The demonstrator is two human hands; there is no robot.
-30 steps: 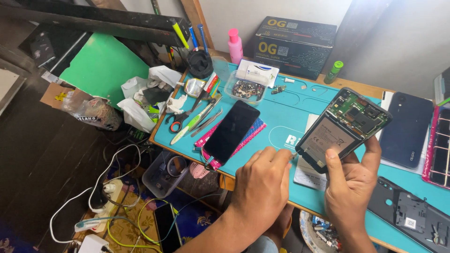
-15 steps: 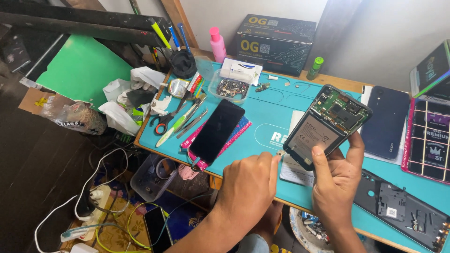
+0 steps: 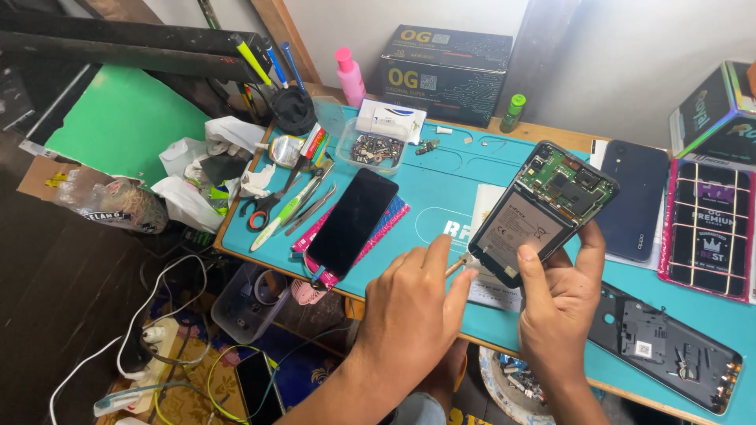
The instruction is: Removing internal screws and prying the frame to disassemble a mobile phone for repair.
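Teal mat covers our worktop [image 3: 441,185]. Head view: our right hand [image 3: 561,303] grips the opened phone [image 3: 551,211], tilted above the mat; our left hand [image 3: 409,311] pinches a thin tool [image 3: 458,264] at its lower edge. A slip could gouge the battery.

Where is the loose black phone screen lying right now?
In the head view, the black screen lies left of centre on the teal mat, atop a pink card, between the scissors and tweezers and the left hand.

Right hand [image 3: 561,303] gripping, thumb up; left hand [image 3: 413,303] apparently pinching.
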